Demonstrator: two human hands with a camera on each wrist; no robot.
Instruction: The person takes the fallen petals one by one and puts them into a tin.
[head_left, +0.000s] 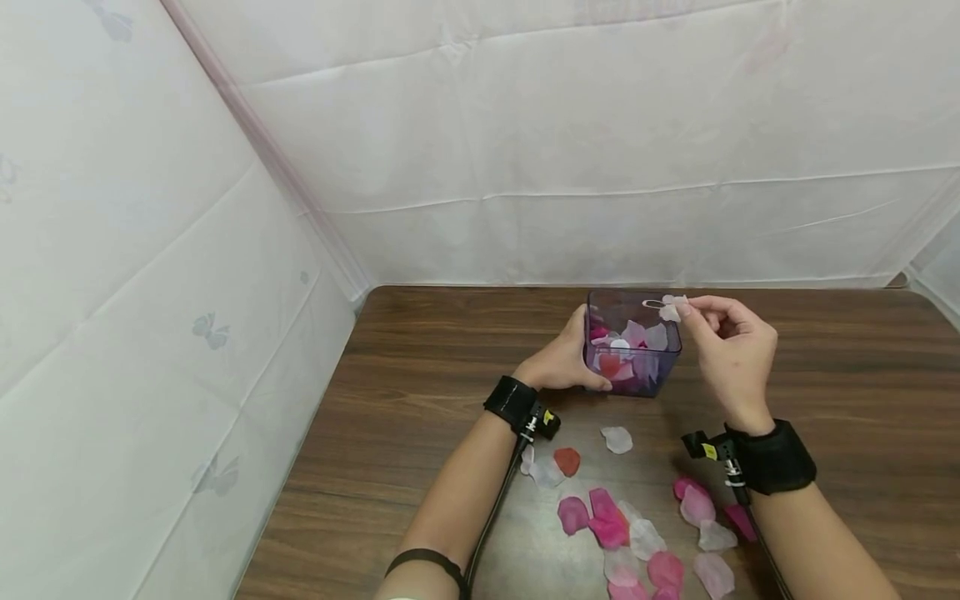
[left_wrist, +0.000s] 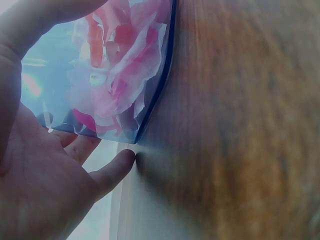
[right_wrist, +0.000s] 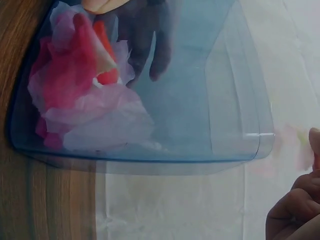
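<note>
A white petal [head_left: 670, 310] is pinched in the right hand's [head_left: 727, 354] grip above the clear box's [head_left: 633, 379] rim. The left hand [head_left: 566, 358] grips the box's side on the table [head_left: 420, 400], loose petals [head_left: 611, 521] lying nearer.

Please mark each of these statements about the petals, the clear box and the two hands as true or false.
1. The left hand holds the side of the clear box. True.
2. The right hand pinches a pale petal over the box's rim. True.
3. The box is empty. False: it holds pink, red and white petals.
4. All loose petals lie behind the box, by the wall. False: they lie on the wooden table in front of the box, between the forearms.
5. The box lies tipped on its side. False: it stands with its opening upward.
</note>
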